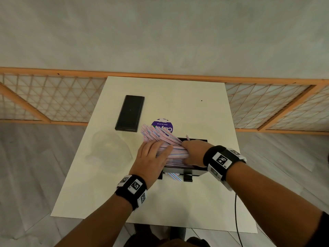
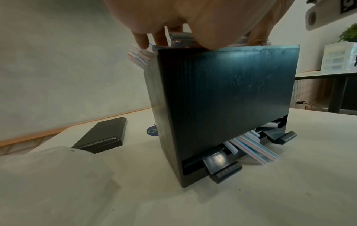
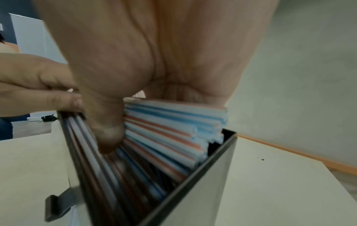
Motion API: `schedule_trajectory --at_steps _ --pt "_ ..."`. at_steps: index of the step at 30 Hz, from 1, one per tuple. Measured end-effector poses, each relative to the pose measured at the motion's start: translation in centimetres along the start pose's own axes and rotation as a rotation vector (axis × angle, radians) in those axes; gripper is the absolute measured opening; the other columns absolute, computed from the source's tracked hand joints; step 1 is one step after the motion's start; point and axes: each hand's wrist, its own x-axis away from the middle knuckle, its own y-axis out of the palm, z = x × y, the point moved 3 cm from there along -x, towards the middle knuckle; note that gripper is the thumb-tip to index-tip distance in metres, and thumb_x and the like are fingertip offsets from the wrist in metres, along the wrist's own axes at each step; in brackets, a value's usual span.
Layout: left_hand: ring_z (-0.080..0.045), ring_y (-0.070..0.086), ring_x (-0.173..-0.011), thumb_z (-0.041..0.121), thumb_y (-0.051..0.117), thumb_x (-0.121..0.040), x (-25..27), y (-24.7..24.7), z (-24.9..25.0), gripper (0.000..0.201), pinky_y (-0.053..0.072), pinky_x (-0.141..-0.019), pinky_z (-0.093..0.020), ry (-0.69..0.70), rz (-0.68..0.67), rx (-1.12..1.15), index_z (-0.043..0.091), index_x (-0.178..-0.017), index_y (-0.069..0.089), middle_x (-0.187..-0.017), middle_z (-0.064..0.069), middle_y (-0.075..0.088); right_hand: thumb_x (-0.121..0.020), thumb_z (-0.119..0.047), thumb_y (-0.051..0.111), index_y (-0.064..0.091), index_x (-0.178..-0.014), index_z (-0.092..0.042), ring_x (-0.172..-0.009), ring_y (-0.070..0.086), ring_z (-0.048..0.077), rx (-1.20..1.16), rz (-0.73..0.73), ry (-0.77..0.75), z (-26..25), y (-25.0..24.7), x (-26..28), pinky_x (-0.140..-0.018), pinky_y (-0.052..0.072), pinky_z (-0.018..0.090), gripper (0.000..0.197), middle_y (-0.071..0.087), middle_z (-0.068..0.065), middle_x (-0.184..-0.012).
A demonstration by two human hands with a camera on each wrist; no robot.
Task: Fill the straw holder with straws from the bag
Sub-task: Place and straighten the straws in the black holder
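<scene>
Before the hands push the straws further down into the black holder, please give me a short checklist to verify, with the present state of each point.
1. Holder upright on table: ok.
2. Lid off, set aside: ok.
3. Straws lying level inside: not ok, left ends fan out over the rim.
4. Both hands on the bundle, left hand flat, right hand gripping: ok.
5. Dispensing slot clear: not ok, loose straws stick out.
6. Bag emptied: cannot tell.

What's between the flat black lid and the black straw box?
In the head view, a round purple sticker and fanned-out straws lie between the lid and the box.
</scene>
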Motion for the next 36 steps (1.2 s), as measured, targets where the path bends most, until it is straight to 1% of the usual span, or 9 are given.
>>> schedule_trajectory --at_steps 4,8,13,16,20,25,28,32,36 --pt "-0.032 0.053 -0.118 0.041 0.051 -0.101 0.0 0.0 0.0 0.047 0.046 -0.104 -0.048 0.011 0.001 0.002 0.026 -0.146 0.052 -0.135 -0.009 0.056 -0.087 -0.033 0.066 0.049 -0.101 -0.025 -0.086 0.053 0.019 -0.062 0.065 -0.044 0.5 0.4 0.8 -0.075 0.04 0.028 0.023 0.061 0.0 -0.103" --pt "-0.031 0.053 -0.117 0.044 0.044 -0.102 -0.3 0.2 0.2 0.051 0.047 -0.102 -0.047 -0.011 -0.048 0.072 0.019 -0.147 0.049 -0.136 -0.009 0.054 -0.088 -0.027 0.064 0.055 -0.108 -0.023 -0.09 0.056 0.02 -0.124 0.115 -0.068 0.7 0.6 1.6 -0.076 0.04 0.028 0.022 0.059 0.0 -0.104" --pt "-0.033 0.046 -0.134 0.057 0.05 -0.098 -0.3 -1.0 0.3 0.067 0.038 -0.115 -0.053 -0.113 0.02 0.149 0.015 -0.15 0.046 -0.148 -0.013 0.046 -0.09 -0.028 0.06 0.056 -0.114 -0.021 -0.1 0.059 0.026 -0.094 0.125 -0.038 1.0 1.3 1.5 -0.082 0.046 0.032 0.026 0.058 0.005 -0.111" --pt "-0.031 0.031 -0.147 0.065 0.053 -0.093 0.0 -2.1 -0.3 0.084 0.028 -0.12 -0.047 -0.314 0.08 0.315 0.014 -0.156 0.033 -0.16 -0.014 0.029 -0.092 -0.029 0.059 0.057 -0.118 -0.022 -0.101 0.059 0.025 -0.079 0.163 -0.068 0.9 1.2 1.1 -0.079 0.041 0.028 0.027 0.059 0.006 -0.11" --pt "-0.018 0.023 -0.152 0.061 0.068 -0.083 0.3 -2.1 -0.3 0.105 0.039 -0.114 -0.032 -0.536 0.064 0.689 0.023 -0.161 0.008 -0.168 0.004 0.006 -0.093 -0.03 0.059 0.058 -0.122 -0.025 -0.1 0.059 0.026 -0.08 0.186 -0.119 0.0 0.8 0.6 -0.085 0.046 0.034 0.03 0.06 0.006 -0.108" --pt "-0.012 0.028 -0.151 0.055 0.07 -0.087 0.7 -1.1 0.3 0.109 0.041 -0.117 -0.042 -0.548 0.043 0.861 0.034 -0.161 -0.007 -0.169 0.007 0.014 -0.089 -0.032 0.062 0.057 -0.125 -0.021 -0.105 0.057 0.029 -0.107 0.187 -0.133 -1.0 1.2 -0.1 -0.095 0.047 0.038 0.038 0.058 0.008 -0.113" --pt "-0.015 0.01 -0.157 0.063 0.056 -0.092 0.9 -0.6 0.7 0.101 0.032 -0.122 -0.046 -0.469 0.028 0.768 0.034 -0.161 -0.013 -0.171 0.007 -0.001 -0.089 -0.035 0.064 0.056 -0.125 -0.019 -0.108 0.056 0.029 -0.137 0.198 -0.132 -1.0 1.4 0.1 -0.096 0.047 0.038 0.04 0.057 0.008 -0.116" --pt "-0.014 0.005 -0.158 0.057 0.046 -0.099 0.9 -0.6 0.4 0.084 0.033 -0.122 -0.042 -0.439 -0.018 0.658 0.027 -0.163 0.001 -0.17 0.008 -0.015 -0.087 -0.043 0.069 0.061 -0.127 -0.022 -0.115 0.055 0.02 -0.177 0.202 -0.088 -0.5 1.2 1.3 -0.099 0.045 0.032 0.046 0.059 0.002 -0.122" --pt "-0.029 0.011 -0.157 0.051 0.055 -0.098 0.9 -1.1 0.4 0.064 0.015 -0.125 -0.05 -0.221 0.031 0.339 0.024 -0.154 0.039 -0.17 -0.01 0.009 -0.087 -0.045 0.06 0.064 -0.095 -0.021 -0.089 0.058 0.022 -0.234 0.313 0.106 1.5 0.5 2.0 -0.076 0.045 0.031 0.025 0.065 0.002 -0.098"
